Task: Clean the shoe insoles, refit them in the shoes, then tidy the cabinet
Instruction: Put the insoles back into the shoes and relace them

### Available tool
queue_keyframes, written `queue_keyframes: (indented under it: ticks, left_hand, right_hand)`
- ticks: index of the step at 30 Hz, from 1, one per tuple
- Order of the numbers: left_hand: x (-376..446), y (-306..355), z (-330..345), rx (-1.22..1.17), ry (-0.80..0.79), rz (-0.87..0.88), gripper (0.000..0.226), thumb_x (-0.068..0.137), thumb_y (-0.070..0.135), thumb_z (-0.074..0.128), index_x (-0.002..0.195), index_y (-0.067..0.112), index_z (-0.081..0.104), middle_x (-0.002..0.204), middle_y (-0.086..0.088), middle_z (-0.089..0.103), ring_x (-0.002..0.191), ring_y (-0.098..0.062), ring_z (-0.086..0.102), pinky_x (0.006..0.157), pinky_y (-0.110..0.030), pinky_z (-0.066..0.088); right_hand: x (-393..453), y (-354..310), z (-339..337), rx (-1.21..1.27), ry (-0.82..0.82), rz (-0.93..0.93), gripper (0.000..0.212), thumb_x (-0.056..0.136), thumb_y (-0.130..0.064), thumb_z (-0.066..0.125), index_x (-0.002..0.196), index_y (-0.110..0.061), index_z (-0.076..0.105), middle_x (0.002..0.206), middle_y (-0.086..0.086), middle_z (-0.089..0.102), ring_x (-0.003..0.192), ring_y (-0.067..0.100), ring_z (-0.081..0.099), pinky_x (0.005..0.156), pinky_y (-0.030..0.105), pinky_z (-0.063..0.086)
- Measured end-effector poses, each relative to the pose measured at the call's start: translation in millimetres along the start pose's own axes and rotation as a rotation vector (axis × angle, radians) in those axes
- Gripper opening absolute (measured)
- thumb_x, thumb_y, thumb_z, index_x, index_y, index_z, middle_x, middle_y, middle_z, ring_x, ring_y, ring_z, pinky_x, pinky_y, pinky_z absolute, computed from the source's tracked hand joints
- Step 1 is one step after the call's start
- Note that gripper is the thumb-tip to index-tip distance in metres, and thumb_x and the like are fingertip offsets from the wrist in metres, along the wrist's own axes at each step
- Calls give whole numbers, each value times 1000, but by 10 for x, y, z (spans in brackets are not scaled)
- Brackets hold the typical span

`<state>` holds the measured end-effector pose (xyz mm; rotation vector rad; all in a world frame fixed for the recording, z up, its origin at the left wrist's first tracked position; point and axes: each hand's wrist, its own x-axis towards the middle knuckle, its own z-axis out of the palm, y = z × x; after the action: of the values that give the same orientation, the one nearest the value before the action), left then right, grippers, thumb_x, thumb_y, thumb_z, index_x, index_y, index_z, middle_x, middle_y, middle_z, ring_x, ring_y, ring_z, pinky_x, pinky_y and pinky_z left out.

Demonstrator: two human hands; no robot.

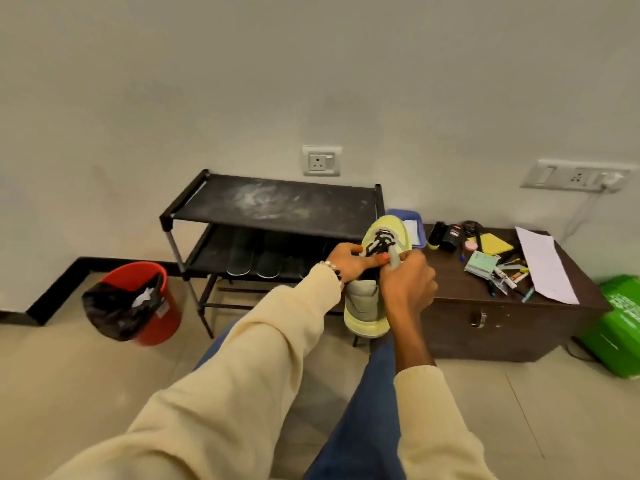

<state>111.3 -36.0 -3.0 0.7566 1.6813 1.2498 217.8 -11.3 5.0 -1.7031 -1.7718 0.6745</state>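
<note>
head view shows us at the middle of the frame holding a pale yellow-green shoe (372, 299) heel-down and toe-up over our knee, in front of the black shoe rack (277, 209). our left hand (346, 259) reaches across from the lower left and its fingers (372, 262) lie pressed together along the shoe's opening beside the black laces (381, 244), thumb on the far side. our right hand (407, 289) wraps the collar from the right, fingers curled and pinching what looks like the grey tongue. we judge the step in hand is refitting: opening the mouth of the shoe wide to seat an insole, though we cannot tell whether one is already inside, since the hands hide the opening. the next move calls for keeping the tongue pulled back and pressing the insole flat toward the toe without buckling it. the shoe looks soft and padded, with a thick pale sole and a grey upper. several pale insoles (252, 254) lie in a row on the rack's lower shelf, left of the hands. at the right, a dark wooden chest (485, 317) carries scattered brushes, polish and papers still to be tidied.
</note>
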Motion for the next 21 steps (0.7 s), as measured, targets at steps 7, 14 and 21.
queue_keyframes:
  ticks: [7,14,21]
  left_hand:
    - [-202,-92,-648,-72,-55,-2,74,67,25,86,132,8,54,117,-11,66,109,-26,63,98,-45,49]
    - [-598,-11,-1234,788,476,0,38,84,29,69,114,8,59,114,-14,61,104,-36,60,81,-39,50]
    - [-996,-276,-2100,695,766,-179,44,82,45,67,108,9,61,107,-13,65,98,-36,63,70,-36,49]
  right_hand:
    - [-285,-331,109,59,-23,-182,37,81,-33,69,112,-16,57,110,14,64,100,34,61,78,44,55]
    - [-757,-769,416,148,-204,-368,34,76,-31,71,107,-20,63,101,10,67,95,30,61,76,34,49]
    - [-1325,-1244,1012,222,-367,-469,26,77,-28,71,100,-19,61,90,4,68,80,21,64,69,33,55]
